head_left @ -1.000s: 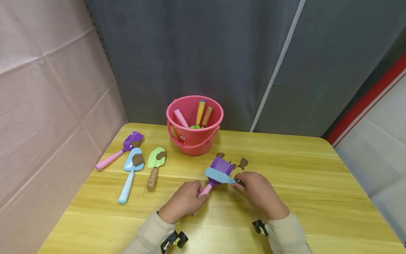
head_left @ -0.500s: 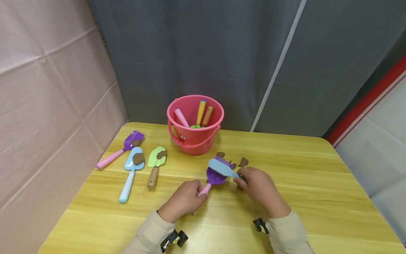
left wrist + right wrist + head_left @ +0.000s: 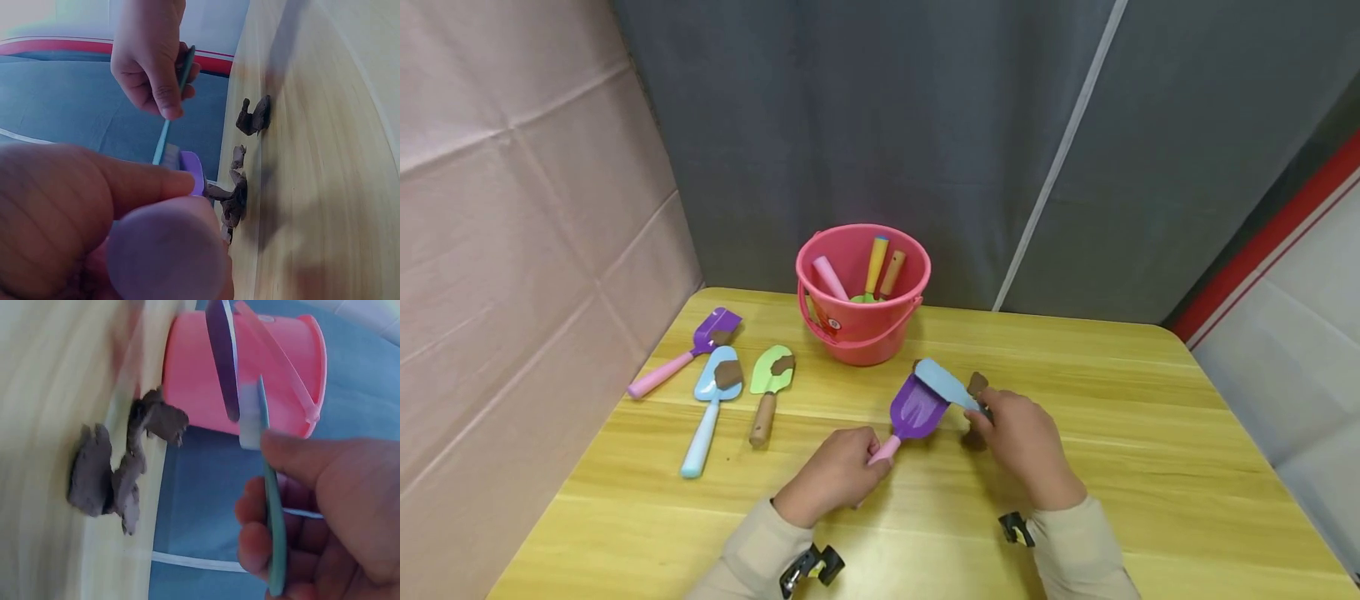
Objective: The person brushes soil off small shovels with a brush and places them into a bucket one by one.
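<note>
"What is held?"
"A purple shovel [image 3: 917, 410], its pink handle [image 3: 887, 448] wrapped by the curled left grip [image 3: 837, 473]; a blue brush [image 3: 943, 383] is pinched by the right grip [image 3: 1024, 440], at the shovel's far edge."
"And around?"
"Brown lumps [image 3: 977, 382] are partly hidden by the right grip; beyond both, a pink bucket [image 3: 874, 323] is seen; left of the left grip, three laden shovels [image 3: 705, 385]."

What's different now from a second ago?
The right hand has moved the blue brush forward and rightward, to the far end of the held purple scoop, uncovering more of it. Nothing was let go: the left hand still grips the scoop's pink handle. The pink bucket stayed put.
</note>
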The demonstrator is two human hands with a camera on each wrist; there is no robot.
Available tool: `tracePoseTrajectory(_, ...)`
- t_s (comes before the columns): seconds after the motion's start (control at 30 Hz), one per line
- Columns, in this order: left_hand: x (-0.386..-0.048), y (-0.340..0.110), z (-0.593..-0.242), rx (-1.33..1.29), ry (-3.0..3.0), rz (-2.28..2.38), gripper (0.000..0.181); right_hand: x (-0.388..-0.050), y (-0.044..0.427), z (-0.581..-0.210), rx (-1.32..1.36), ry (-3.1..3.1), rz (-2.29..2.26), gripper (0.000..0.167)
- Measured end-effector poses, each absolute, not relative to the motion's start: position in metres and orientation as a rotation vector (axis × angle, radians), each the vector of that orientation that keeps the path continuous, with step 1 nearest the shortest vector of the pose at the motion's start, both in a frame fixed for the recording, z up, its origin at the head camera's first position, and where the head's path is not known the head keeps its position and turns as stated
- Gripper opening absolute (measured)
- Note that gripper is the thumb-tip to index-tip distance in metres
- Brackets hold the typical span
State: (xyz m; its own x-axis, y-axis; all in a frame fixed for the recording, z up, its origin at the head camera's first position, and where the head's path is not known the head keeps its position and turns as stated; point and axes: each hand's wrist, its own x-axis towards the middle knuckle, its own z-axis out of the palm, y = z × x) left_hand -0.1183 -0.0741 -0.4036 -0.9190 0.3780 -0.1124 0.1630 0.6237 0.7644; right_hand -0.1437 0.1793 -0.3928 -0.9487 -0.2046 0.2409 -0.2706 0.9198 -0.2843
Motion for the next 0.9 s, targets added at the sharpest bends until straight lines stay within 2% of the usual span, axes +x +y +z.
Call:
tracePoseTrajectory(0.1,-0.119,-0.075,-0.404,0.424,2.581,1.179,0.014,-0.144,0.182,-0.391,0.344,-2.843,0.473,0.020)
tracePoseTrajectory(0.37,-0.119,-0.075,-0.402,0.389,2.558,1.187,0.016,-0.139,0.172,-0.391,0.698,-2.899,0.528,0.013)
tracePoseTrajectory(0.67,-0.118,-0.074,-0.403,0.417,2.591,1.155,0.013,-0.144,0.183,-0.392,0.389,-2.865,0.519,0.021)
tracePoseTrajectory(0.9,-0.121,-0.077,-0.408,0.465,2.724,1.059,0.010,-0.143,0.196,-0.388,0.209,-2.734,0.577,0.015)
